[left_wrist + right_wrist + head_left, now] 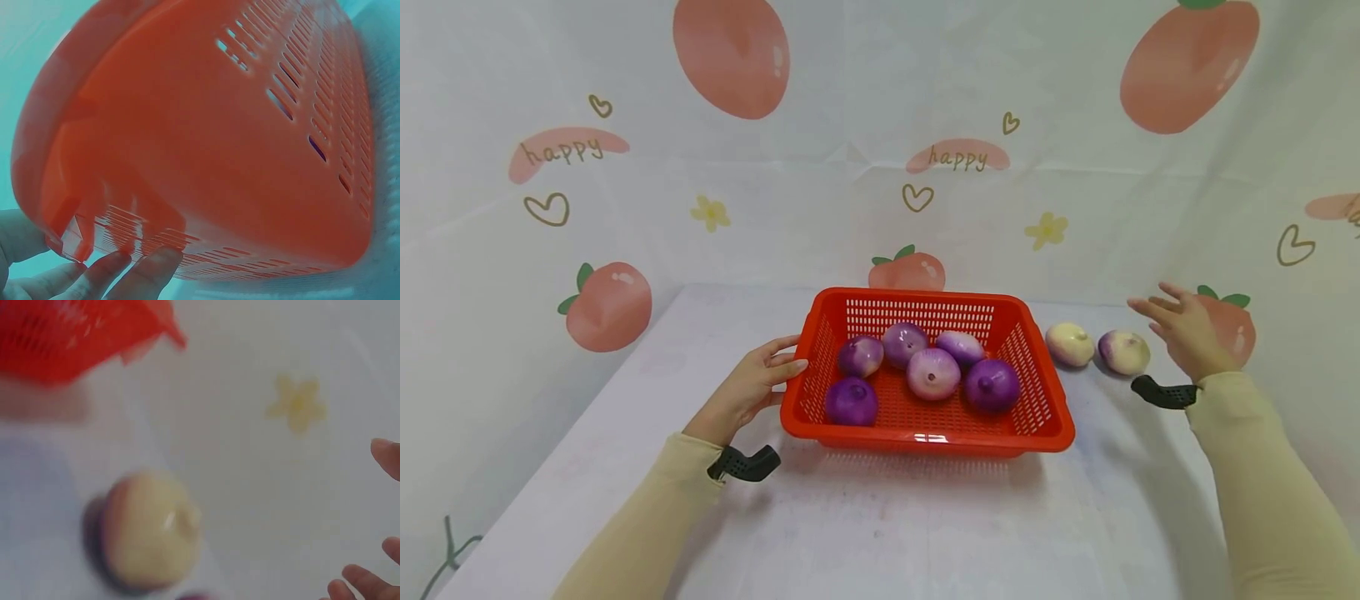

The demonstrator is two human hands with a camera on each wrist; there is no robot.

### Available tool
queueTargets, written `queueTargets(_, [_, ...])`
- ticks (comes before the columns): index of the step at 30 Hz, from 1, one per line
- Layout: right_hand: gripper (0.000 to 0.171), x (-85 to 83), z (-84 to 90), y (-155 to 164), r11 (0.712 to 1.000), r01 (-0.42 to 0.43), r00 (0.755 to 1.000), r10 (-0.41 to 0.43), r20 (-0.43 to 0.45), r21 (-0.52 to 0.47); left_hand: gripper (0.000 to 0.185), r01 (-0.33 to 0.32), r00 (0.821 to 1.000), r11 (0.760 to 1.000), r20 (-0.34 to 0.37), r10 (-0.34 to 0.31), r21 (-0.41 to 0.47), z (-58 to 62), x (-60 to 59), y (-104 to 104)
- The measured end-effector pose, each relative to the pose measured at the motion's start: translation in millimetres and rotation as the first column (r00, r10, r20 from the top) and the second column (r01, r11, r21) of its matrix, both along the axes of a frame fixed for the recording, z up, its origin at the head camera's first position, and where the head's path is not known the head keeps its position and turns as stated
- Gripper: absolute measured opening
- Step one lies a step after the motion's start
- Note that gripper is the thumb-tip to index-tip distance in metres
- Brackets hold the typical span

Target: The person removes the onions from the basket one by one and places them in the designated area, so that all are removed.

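A red plastic basket [880, 436] with slotted walls stands in the middle of the table, holding several purple onions [933, 374]. My left hand [747, 390] grips its left side, thumb over the rim and the other fingers against the outer wall. The left wrist view shows those fingertips [150, 270] under the rim of the basket [181, 137]. Two paler onions, one yellowish [1070, 345] and one whitish-purple [1124, 352], lie to the right of the basket. Raised beside them, my right hand [1189, 332] has its fingers spread and holds nothing.
The table [880, 533] has a pale cover. Behind it hangs a white cloth [820, 208] printed with fruit, hearts and flowers, close to the basket's far side. Black wrist mounts [745, 463] stick out from both sleeves.
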State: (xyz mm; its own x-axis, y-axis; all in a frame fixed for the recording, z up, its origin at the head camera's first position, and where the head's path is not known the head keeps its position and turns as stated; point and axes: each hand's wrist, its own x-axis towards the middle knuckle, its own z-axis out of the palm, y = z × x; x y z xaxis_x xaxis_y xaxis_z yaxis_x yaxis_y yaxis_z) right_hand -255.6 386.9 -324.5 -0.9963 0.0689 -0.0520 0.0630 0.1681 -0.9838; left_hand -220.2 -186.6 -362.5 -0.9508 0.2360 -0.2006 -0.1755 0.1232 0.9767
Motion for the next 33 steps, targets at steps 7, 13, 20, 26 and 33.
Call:
queueTargets(7, [0.078, -10.0, 55.4, -75.1, 0.966, -0.202, 0.969, 0.172, -0.178, -0.164, 0.063, -0.002, 1.000, 1.000, -0.014, 0.003, 0.021, -2.0, -0.2, -2.7])
queueTargets(13, [0.066, -14.2, 73.7, -153.3, 0.928, -0.372, 0.905, 0.363, -0.224, 0.001, 0.064, -0.001, 1.000, 1.000, -0.011, 0.002, 0.032, -2.2, -0.2, -2.8])
queueTargets(20, [0.064, -13.3, 55.7, -234.8, 0.820, -0.554, 0.794, 0.572, -0.205, 0.144, 0.063, 0.003, 1.000, 0.999, 0.000, -0.003, 0.040, -1.5, 0.5, -2.7])
queueTargets(26, [0.064, -8.9, 25.6, -280.8, 0.687, -0.692, 0.685, 0.722, -0.101, 0.221, 0.065, 0.007, 1.000, 1.000, 0.003, -0.007, 0.028, 0.0, 0.4, -1.4])
queueTargets(33, [0.059, -12.1, -2.0, -308.7, 0.516, -0.823, 0.545, 0.835, 0.072, 0.237, 0.064, 0.013, 1.000, 1.000, -0.001, -0.012, 0.007, -0.3, 0.1, -1.0])
